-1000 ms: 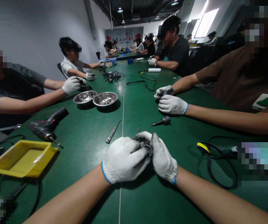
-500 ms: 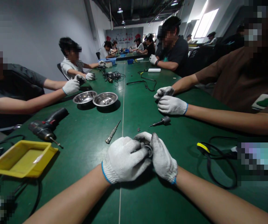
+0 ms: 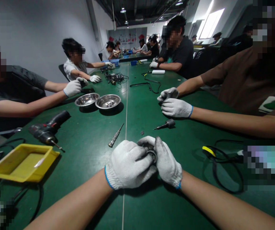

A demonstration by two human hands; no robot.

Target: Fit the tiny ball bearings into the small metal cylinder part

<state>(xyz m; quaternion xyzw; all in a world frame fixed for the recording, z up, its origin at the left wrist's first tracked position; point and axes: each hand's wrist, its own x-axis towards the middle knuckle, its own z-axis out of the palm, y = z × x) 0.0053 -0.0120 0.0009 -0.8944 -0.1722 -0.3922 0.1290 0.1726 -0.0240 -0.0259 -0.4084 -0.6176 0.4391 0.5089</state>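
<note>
My left hand (image 3: 130, 164) and my right hand (image 3: 167, 163), both in white knit gloves with darkened fingertips, meet over the green table (image 3: 92, 172). Between them they grip a small round dark metal part (image 3: 152, 156), mostly covered by the fingers; its ring-shaped edge shows. Just beyond my hands lies a tiny metal piece (image 3: 142, 132). A slim screwdriver (image 3: 115, 137) rests to the left of it, and a dark tool with a thin pointed shaft (image 3: 166, 124) to the right.
At left are a power drill (image 3: 44, 131), a yellow tray (image 3: 25, 163) and two steel bowls (image 3: 108, 101), one holding small metal parts. A looped black cable (image 3: 215, 166) lies right. Gloved co-workers' hands (image 3: 177, 107) are on both sides; tangled cables (image 3: 115, 77) lie farther back.
The fingers of my left hand have shifted slightly around the round part. Farther back, co-workers' hands have moved a little.
</note>
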